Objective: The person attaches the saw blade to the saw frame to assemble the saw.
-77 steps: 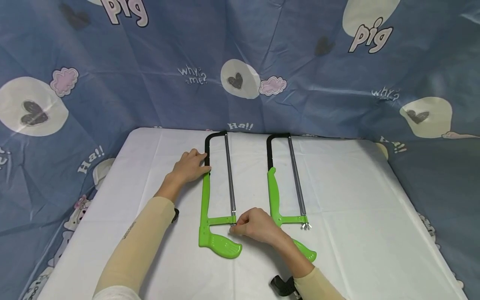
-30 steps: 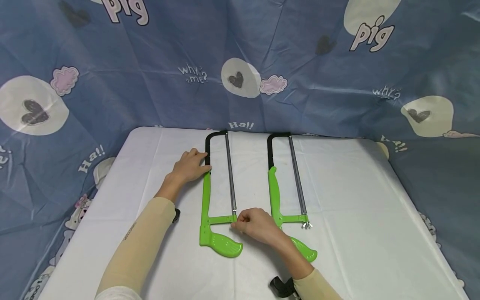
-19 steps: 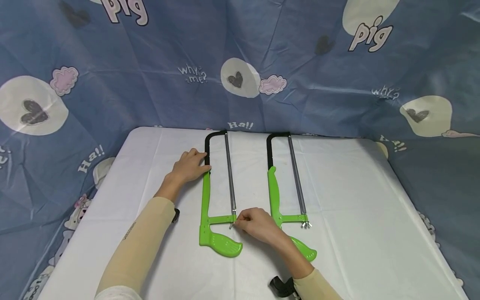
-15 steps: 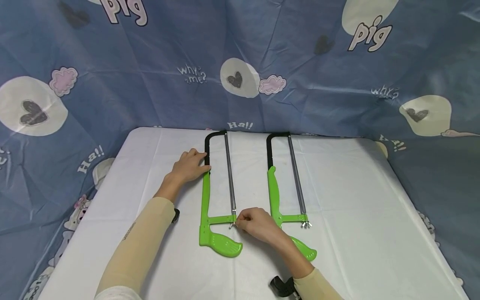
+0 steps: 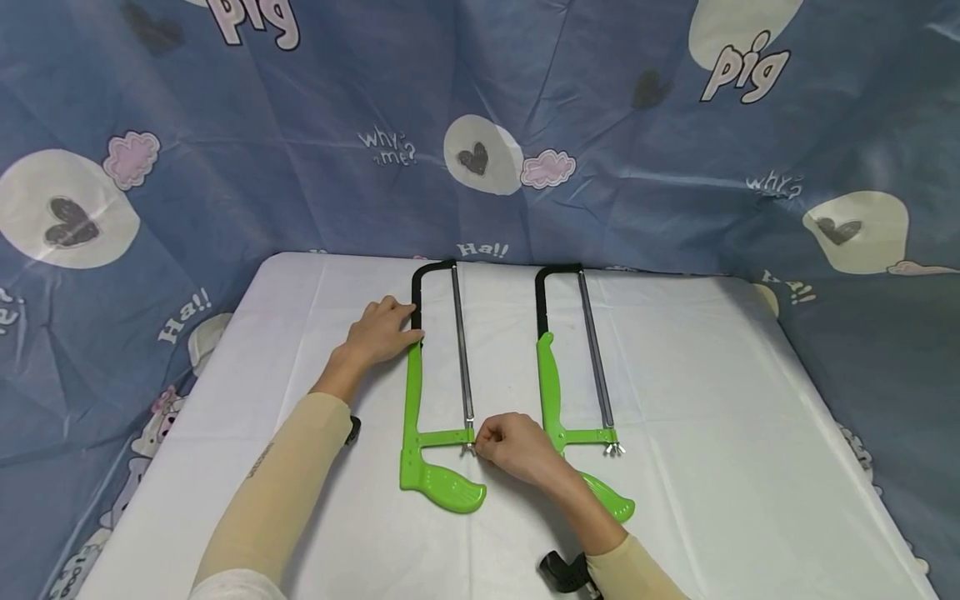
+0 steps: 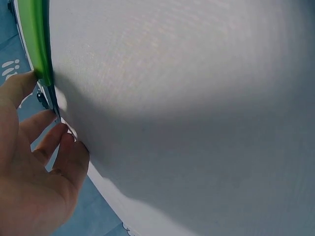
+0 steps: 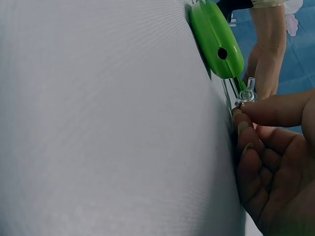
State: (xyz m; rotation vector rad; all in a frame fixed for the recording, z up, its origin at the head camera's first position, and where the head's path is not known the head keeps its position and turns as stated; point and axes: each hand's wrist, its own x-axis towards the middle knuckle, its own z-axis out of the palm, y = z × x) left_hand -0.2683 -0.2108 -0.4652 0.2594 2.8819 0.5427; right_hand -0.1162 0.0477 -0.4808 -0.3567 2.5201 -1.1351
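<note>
Two hacksaws lie on the white tabletop in the head view, each with a green handle, black front frame and grey blade. My left hand (image 5: pixel 375 332) rests its thumb and forefinger against the frame of the left hacksaw (image 5: pixel 412 392), near the green-black joint. In the left wrist view, the thumb touches the green part (image 6: pixel 37 39) and the other fingers bend loosely. With thumb and forefinger, my right hand (image 5: pixel 517 450) pinches at the silver wing nut (image 7: pixel 247 94) at the blade's near end. One wing sticks up past the fingertips; the rest is partly hidden.
The right hacksaw (image 5: pixel 550 383) lies close beside, its lower handle partly behind my right wrist. Its own wing nut (image 5: pixel 613 449) shows. A black device (image 5: pixel 566 573) sits at the right forearm. A blue patterned cloth (image 5: pixel 637 167) hangs behind the white table (image 5: pixel 735 400).
My right fingertips have shifted slightly up and right around the wing nut, whose wings now show more clearly than a second ago. My left hand and both hacksaws stay in place.
</note>
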